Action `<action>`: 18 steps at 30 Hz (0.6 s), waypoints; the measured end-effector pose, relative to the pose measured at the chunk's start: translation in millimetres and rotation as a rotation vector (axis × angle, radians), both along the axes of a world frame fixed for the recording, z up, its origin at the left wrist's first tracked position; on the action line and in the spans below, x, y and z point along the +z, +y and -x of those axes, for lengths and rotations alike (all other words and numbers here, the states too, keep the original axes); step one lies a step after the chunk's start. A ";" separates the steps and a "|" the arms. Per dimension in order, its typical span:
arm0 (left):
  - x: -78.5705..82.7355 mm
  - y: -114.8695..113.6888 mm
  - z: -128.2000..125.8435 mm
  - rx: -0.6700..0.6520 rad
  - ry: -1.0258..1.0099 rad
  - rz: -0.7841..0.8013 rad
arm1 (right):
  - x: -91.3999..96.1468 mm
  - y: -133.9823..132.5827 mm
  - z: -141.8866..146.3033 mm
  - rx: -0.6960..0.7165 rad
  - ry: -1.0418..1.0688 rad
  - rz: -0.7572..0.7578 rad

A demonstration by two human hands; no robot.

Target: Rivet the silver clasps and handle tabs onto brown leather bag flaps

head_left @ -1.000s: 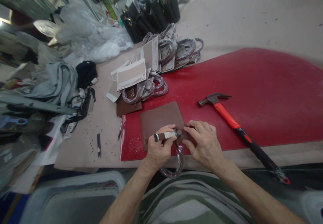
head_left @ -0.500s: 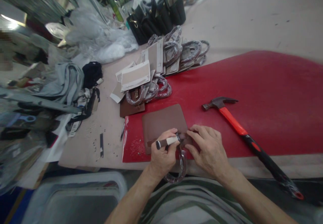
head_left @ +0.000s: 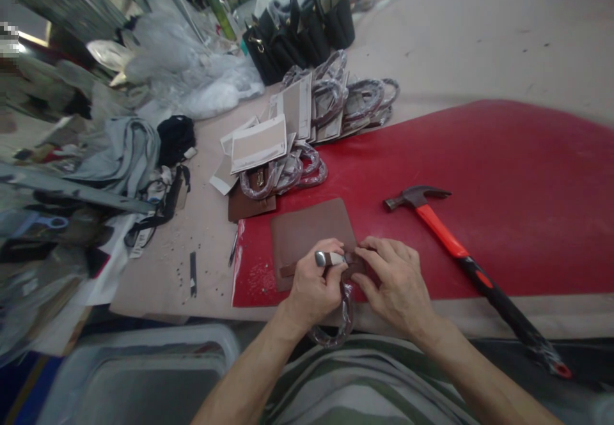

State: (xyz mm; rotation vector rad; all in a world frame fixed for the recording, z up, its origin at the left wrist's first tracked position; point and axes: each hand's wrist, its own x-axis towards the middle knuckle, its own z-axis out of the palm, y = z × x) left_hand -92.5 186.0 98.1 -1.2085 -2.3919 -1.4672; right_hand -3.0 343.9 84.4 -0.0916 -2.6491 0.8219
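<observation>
Left hand (head_left: 314,289), in the head view, is closed around a short silver-capped tool (head_left: 329,259) set at a brown tab (head_left: 354,268), which the right hand (head_left: 397,278) holds in a narrow pinch. Just beyond, the brown panel (head_left: 311,230) lies on the red mat (head_left: 508,201) at the near side of the desk (head_left: 460,48), a plastic-wrapped handle (head_left: 346,313) looping nearer — this piece looks partway worked, though whether the tab is fastened cannot be told. At right a hammer (head_left: 461,250) lies unheld — and at far left, panels with wrapped handles (head_left: 261,142) sit heaped.
</observation>
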 end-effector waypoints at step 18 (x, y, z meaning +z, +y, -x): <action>11.6 6.8 -1.3 -0.011 -0.179 0.066 | 50.1 93.0 -32.0 -0.275 -0.596 0.885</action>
